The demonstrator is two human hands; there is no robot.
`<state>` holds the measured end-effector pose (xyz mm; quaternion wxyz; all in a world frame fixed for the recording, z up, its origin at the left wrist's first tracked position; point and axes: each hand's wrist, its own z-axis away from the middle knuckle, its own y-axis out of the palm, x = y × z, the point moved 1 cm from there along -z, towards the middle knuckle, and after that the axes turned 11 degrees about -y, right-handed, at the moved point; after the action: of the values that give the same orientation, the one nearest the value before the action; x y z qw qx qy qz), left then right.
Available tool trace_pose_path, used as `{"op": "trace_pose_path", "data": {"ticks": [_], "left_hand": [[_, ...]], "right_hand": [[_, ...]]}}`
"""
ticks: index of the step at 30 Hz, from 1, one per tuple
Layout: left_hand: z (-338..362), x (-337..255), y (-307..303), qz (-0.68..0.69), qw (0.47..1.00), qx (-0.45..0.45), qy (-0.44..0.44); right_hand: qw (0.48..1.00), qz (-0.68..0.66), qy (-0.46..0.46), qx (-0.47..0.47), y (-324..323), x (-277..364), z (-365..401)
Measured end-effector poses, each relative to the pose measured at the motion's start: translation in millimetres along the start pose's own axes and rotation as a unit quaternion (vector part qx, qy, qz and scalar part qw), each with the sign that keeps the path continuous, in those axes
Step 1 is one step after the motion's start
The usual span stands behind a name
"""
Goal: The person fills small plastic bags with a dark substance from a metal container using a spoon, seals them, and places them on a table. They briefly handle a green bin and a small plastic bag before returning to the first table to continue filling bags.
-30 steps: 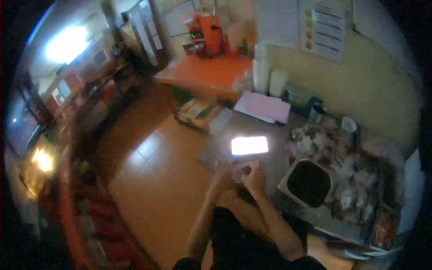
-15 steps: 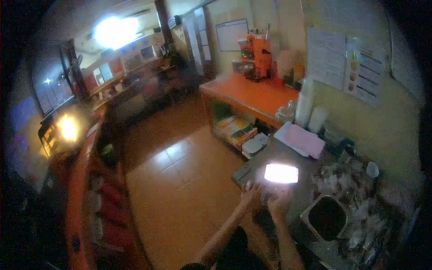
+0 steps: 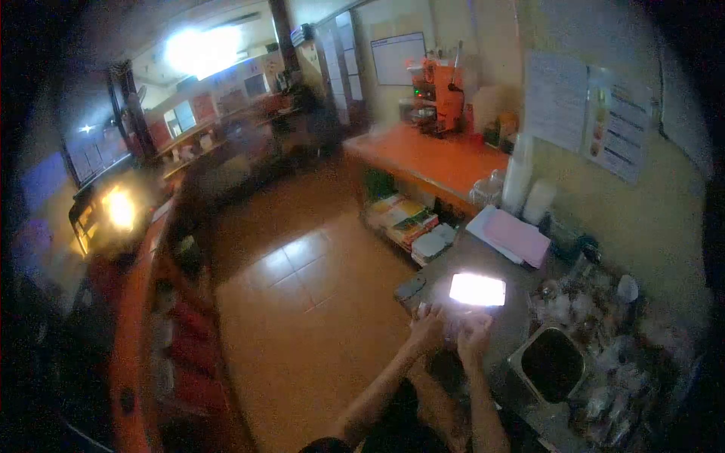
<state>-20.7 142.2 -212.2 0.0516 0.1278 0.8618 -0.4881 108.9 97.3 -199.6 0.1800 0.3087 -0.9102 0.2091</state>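
Observation:
A bright glowing white screen [image 3: 477, 290] lies over the grey counter [image 3: 511, 309], too overexposed to show detail. Just below its lower left edge is my left hand [image 3: 427, 329], its fingers blurred. My right hand [image 3: 474, 337] is close under the screen's lower edge, fingers bent. Whatever either hand holds is too dim to make out. A small dark object [image 3: 410, 287] rests at the counter's left edge. Right of my hands sits a square metal container [image 3: 550, 364] with a dark inside.
Pink and white papers [image 3: 516, 237] lie behind the screen. Cluttered clear items [image 3: 623, 362] fill the right side. An orange table [image 3: 430, 158] holds an orange machine [image 3: 438, 94]. Stacked cups [image 3: 518, 177] stand by the wall. An orange-edged counter [image 3: 140, 302] runs along the left.
The whole view has shifted slightly, so most things appear a little further right. My left hand has drawn a bit nearer to my right hand. The screen stays lit.

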Motion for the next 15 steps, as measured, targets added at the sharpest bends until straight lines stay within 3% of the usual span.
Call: {"op": "trace_pose_path", "data": {"ticks": [2, 3, 6, 8, 11, 14, 15], "left_hand": [[-14.3, 10.2, -10.7, 0.11, 0.965, 0.238, 0.012], [-13.8, 8.3, -15.3, 0.088, 0.969, 0.232, 0.016], [-15.7, 0.3, -24.2, 0.057, 0.98, 0.187, 0.037], [-11.1, 10.5, 11.4, 0.082, 0.986, 0.133, 0.058], [2.9, 25.1, 53.0, 0.117, 0.988, 0.057, 0.088], [-10.1, 5.9, -34.5, 0.026, 0.986, 0.145, 0.083], [-5.0, 9.8, -8.2, 0.254, 0.959, 0.119, 0.051]], "right_hand": [[0.994, 0.007, 0.051, 0.099, -19.1, 21.6, -29.0], [0.986, 0.01, 0.077, 0.148, -25.2, 31.1, -40.1], [0.985, -0.01, 0.09, 0.147, -13.7, 24.1, -37.2], [0.982, 0.021, 0.044, 0.18, -13.7, 26.3, -43.1], [0.984, 0.023, 0.053, 0.171, -11.1, 23.2, -35.8], [0.986, -0.003, 0.046, 0.162, -6.8, 14.6, -29.3], [0.986, -0.013, 0.034, 0.164, -6.1, 13.0, -30.7]]}}
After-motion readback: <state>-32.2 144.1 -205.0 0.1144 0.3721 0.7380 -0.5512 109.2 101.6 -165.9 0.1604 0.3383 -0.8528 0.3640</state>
